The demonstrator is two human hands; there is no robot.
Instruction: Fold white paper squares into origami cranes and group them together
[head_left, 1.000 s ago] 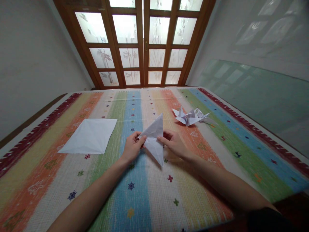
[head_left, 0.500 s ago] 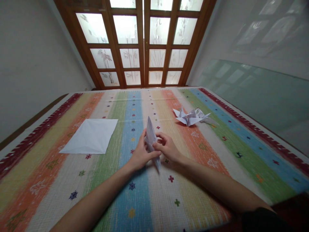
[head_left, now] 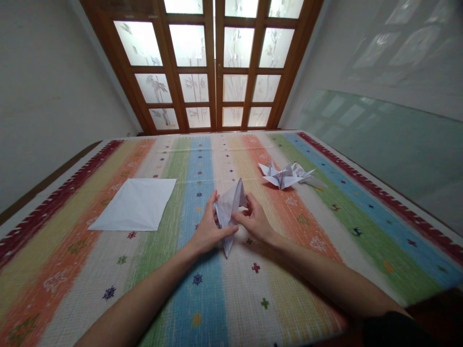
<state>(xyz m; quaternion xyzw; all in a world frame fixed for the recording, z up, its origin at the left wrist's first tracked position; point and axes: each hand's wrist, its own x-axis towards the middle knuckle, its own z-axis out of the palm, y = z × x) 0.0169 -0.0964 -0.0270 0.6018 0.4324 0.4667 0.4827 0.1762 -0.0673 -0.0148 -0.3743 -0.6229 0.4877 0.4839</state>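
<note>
A partly folded white paper (head_left: 230, 206) stands pointed between both my hands above the striped cloth. My left hand (head_left: 207, 230) grips its left side, thumb across the lower part and fingers behind. From the right, my right hand (head_left: 255, 220) pinches the paper with thumb and fingers. Its lower tip points down toward the cloth.
A flat white square sheet (head_left: 135, 203) lies on the cloth to the left. Folded white paper figures (head_left: 287, 175) rest at the back right. The multicoloured striped cloth (head_left: 202, 299) covers the surface; wooden glazed doors (head_left: 213, 67) stand behind, and a glass panel (head_left: 390, 140) at the right.
The paper went from spread wide between my hands to folded narrow, then opened slightly. Both hands came together around it.
</note>
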